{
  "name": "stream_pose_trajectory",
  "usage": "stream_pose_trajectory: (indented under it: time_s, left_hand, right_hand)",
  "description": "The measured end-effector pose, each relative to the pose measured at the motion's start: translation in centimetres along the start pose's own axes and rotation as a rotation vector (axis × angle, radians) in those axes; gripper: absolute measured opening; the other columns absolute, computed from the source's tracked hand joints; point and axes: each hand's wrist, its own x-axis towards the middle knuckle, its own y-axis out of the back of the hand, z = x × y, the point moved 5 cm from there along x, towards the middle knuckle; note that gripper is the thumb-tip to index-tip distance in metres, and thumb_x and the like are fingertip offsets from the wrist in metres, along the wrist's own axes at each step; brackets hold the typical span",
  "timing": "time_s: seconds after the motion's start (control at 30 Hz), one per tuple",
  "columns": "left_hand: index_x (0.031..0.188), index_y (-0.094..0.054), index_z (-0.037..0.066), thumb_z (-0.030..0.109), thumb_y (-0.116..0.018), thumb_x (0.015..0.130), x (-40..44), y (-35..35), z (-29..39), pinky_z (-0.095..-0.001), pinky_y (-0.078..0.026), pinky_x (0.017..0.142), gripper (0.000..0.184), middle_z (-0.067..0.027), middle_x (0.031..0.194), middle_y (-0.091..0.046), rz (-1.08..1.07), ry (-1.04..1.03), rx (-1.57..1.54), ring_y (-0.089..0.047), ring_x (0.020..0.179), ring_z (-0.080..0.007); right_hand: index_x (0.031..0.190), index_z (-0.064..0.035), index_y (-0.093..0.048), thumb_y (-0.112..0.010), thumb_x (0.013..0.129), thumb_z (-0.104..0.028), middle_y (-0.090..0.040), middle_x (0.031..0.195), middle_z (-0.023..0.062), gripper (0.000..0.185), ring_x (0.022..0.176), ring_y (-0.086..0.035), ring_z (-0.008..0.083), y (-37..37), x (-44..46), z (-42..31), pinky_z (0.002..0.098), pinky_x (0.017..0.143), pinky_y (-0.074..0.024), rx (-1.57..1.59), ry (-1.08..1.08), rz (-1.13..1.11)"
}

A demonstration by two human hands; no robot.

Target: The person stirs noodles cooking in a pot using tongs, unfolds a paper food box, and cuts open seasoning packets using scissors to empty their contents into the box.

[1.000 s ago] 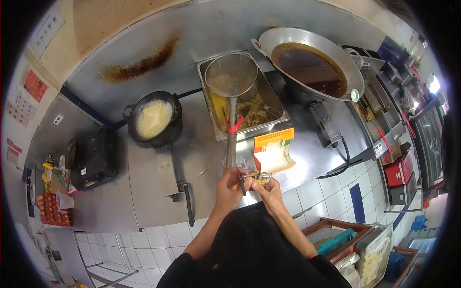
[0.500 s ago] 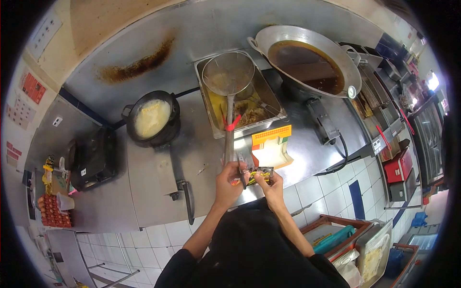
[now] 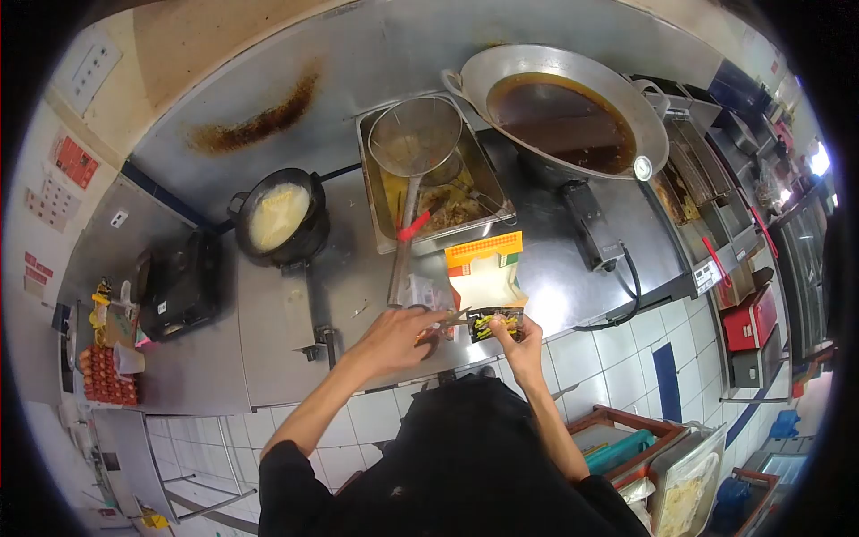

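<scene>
My left hand [image 3: 394,340] is closed around a pair of scissors [image 3: 457,316], whose blades point right. Just beyond their tips, my right hand [image 3: 523,347] pinches a small black sachet [image 3: 484,326] with yellow-green print. The scissor tips are at the sachet's left edge; I cannot tell whether they are cutting into it. Behind the sachet lies an open paper food box [image 3: 483,252] with an orange flap and white inside. A clear plastic bag [image 3: 428,292] lies beside the box, partly behind my left hand.
A long-handled strainer [image 3: 415,134] rests across a metal tray [image 3: 456,238] with oil and crumbs. Left stands a black pot [image 3: 309,234] with pale yellow food; right, a wide wok [image 3: 658,134] of dark oil. Egg trays [image 3: 109,380] sit far left, a red box [image 3: 752,319] far right.
My left hand has moved left from the sachet, drawing the scissors out sideways. My right hand has shifted slightly right, still with the sachet. The view has shifted a little.
</scene>
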Motion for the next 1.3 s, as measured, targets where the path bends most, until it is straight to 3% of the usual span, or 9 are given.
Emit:
stream_pose_trajectory:
  time_s: [0.13, 0.37, 0.47, 0.57, 0.63, 0.87, 1.13, 1.2, 1.3]
  left_hand:
    - [0.129, -0.059, 0.013, 0.008, -0.063, 0.075, 0.9, -0.1, 2.3, -0.0445, -0.052, 0.078, 0.054, -0.0157, 0.094, -0.068, -0.121, -0.019, 0.129, -0.066, 0.084, -0.0362]
    - [0.126, -0.060, 0.010, 0.005, -0.062, 0.075, 1.7, -2.1, 4.0, -0.0453, -0.052, 0.082, 0.052, -0.0200, 0.095, -0.068, -0.135, 0.071, 0.018, -0.065, 0.088, -0.0381]
    - [0.140, -0.051, 0.021, 0.004, -0.064, 0.075, 2.1, -3.2, 4.3, -0.0430, -0.054, 0.078, 0.069, -0.0188, 0.096, -0.069, -0.036, -0.008, 0.021, -0.065, 0.080, -0.0381]
    - [0.142, -0.049, 0.020, 0.004, -0.063, 0.075, 2.5, -3.6, 4.2, -0.0432, -0.054, 0.077, 0.070, -0.0179, 0.099, -0.069, -0.120, 0.047, 0.050, -0.066, 0.080, -0.0377]
    - [0.131, -0.056, 0.008, 0.004, -0.061, 0.075, 2.7, -3.2, 4.7, -0.0455, -0.053, 0.082, 0.056, -0.0219, 0.106, -0.065, -0.125, 0.093, 0.019, -0.064, 0.090, -0.0412]
    - [0.132, -0.055, 0.008, 0.002, -0.062, 0.075, 1.7, -4.0, 2.6, -0.0460, -0.053, 0.082, 0.057, -0.0215, 0.102, -0.066, -0.087, 0.083, -0.021, -0.064, 0.090, -0.0409]
    - [0.133, -0.054, 0.009, 0.003, -0.060, 0.077, -0.1, -4.0, -0.1, -0.0470, -0.053, 0.080, 0.057, -0.0230, 0.111, -0.065, -0.087, 0.158, -0.074, -0.063, 0.093, -0.0417]
    - [0.133, -0.054, 0.009, 0.003, -0.060, 0.077, -0.8, -4.5, -1.5, -0.0473, -0.053, 0.080, 0.057, -0.0230, 0.110, -0.065, -0.040, 0.134, -0.072, -0.064, 0.093, -0.0417]
    - [0.134, -0.053, 0.008, 0.003, -0.060, 0.077, -2.2, -4.4, -3.1, -0.0478, -0.053, 0.079, 0.058, -0.0232, 0.109, -0.065, -0.026, 0.160, -0.087, -0.064, 0.092, -0.0420]
  right_hand:
    - [0.095, 0.0018, -0.069, -0.071, 0.089, -0.012, -0.065, 0.082, -0.0019, 0.015, 0.073, -0.053, 0.0033, 1.5, 0.0, 1.1, 0.0211, 0.067, -0.0440, 0.017, -0.006, -0.040]
    - [0.096, 0.0012, -0.070, -0.071, 0.090, -0.013, -0.065, 0.081, -0.0023, 0.016, 0.072, -0.052, 0.0027, 3.5, 0.2, 1.8, 0.0220, 0.065, -0.0442, 0.055, -0.086, -0.140]
    - [0.096, 0.0013, -0.070, -0.071, 0.090, -0.013, -0.066, 0.080, -0.0021, 0.016, 0.072, -0.053, 0.0030, 4.1, 0.4, 2.5, 0.0225, 0.065, -0.0445, 0.034, -0.073, -0.158]
    - [0.096, 0.0016, -0.070, -0.071, 0.089, -0.012, -0.067, 0.081, -0.0009, 0.015, 0.072, -0.054, 0.0039, 4.5, 1.0, 2.9, 0.0231, 0.065, -0.0452, 0.032, -0.088, -0.194]
    - [0.096, 0.0018, -0.070, -0.071, 0.089, -0.011, -0.068, 0.081, 0.0000, 0.015, 0.072, -0.055, 0.0043, 4.2, 1.2, 3.2, 0.0234, 0.065, -0.0455, 0.020, -0.100, -0.210]
    - [0.092, 0.0031, -0.069, -0.071, 0.087, -0.012, -0.066, 0.075, 0.0015, 0.016, 0.067, -0.053, 0.0058, 2.1, 2.1, 4.1, 0.0254, 0.061, -0.0442, -0.070, -0.148, -0.352]
    - [0.091, 0.0035, -0.068, -0.072, 0.084, -0.012, -0.059, 0.067, 0.0040, 0.018, 0.063, -0.048, 0.0083, -1.5, 2.5, 4.4, 0.0291, 0.057, -0.0427, -0.231, -0.138, -0.419]
    - [0.095, 0.0025, -0.070, -0.071, 0.087, -0.008, -0.062, 0.073, -0.0016, 0.014, 0.068, -0.050, 0.0042, -3.2, 2.5, 5.0, 0.0243, 0.060, -0.0434, -0.302, -0.106, -0.511]
    - [0.099, 0.0019, -0.071, -0.071, 0.087, -0.009, -0.064, 0.074, -0.0001, 0.017, 0.068, -0.051, 0.0056, -5.7, 2.6, 5.5, 0.0256, 0.062, -0.0445, -0.315, 0.026, -0.514]
